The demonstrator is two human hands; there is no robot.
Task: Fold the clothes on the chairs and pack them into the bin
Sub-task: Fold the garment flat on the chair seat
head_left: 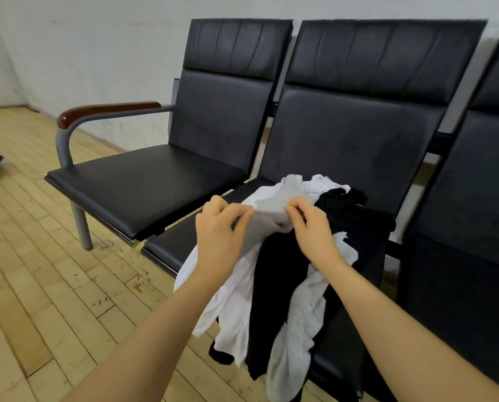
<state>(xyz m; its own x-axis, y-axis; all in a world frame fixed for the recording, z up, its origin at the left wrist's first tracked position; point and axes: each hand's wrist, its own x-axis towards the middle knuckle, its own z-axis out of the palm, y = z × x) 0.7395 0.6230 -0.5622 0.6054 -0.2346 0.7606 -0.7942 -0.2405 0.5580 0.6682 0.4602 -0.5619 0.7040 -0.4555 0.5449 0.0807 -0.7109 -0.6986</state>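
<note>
My left hand (217, 227) and right hand (310, 227) both pinch a crumpled white cloth garment (267, 208), atop mixed black-and-white clothes (283, 285) draped over the middle black padded chair (343, 134).

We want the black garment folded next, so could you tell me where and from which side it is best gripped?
I would pinch the black garment at its upper edge on the middle seat, coming from the right. That part lies bare on the cushion, while its hanging middle runs between white clothes, and both the left hand and right hand are pinching a white piece.
</note>
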